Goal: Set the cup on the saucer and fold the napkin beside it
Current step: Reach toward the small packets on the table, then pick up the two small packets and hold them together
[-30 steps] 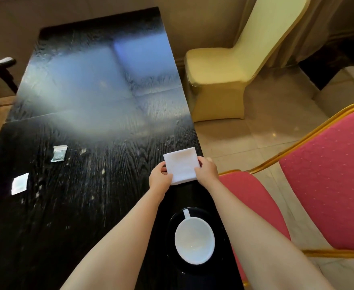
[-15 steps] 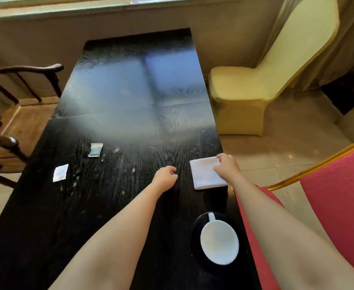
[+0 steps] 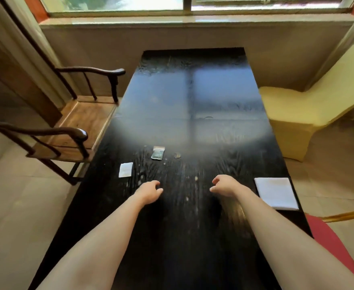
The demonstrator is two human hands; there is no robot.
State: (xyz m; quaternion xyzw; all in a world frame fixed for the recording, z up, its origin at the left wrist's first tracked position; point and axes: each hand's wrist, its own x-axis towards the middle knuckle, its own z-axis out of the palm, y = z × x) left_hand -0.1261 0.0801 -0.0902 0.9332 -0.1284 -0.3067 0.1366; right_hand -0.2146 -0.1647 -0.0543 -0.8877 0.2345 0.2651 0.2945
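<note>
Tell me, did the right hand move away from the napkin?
Yes. The right hand has left the napkin and is now to its left, over the middle of the table.

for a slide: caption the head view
Left hand and right hand hover empty over black table; folded napkin lies at right edge

The table (image 3: 193, 237) lies open in the middle; napkin (image 3: 276, 193) at its right edge, white packet (image 3: 125, 169) and green packet (image 3: 157, 153) ahead-left.
</note>
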